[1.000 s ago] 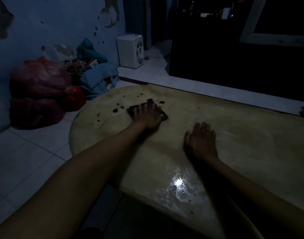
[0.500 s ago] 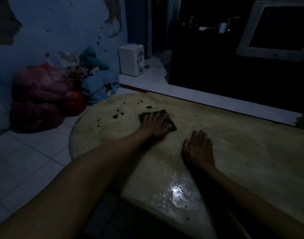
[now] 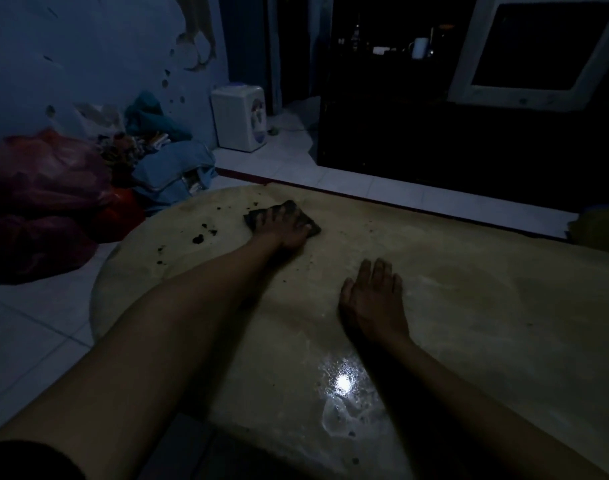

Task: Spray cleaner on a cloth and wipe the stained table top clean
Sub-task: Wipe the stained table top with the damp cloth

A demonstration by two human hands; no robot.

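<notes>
Pale tan surface [image 3: 452, 306] is lying wet and glossy near its front edge. The right hand [image 3: 374, 299] is resting flat on it, fingers released. The left hand [image 3: 285, 230] is pressing spread fingers onto the dark cloth [image 3: 258, 216] toward the far left side, black stains [image 3: 199, 237] lying just beside it.

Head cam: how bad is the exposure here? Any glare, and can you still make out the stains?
Head view: heavily underexposed, blue cast, room beyond nearly black. One blown-out glare spot on the wet near part of the table top. Dark stains still readable left of the cloth under the left hand; the cloth blends with the fingers. Right hand rests flat. Wide-angle stretch on the near forearms.
</notes>
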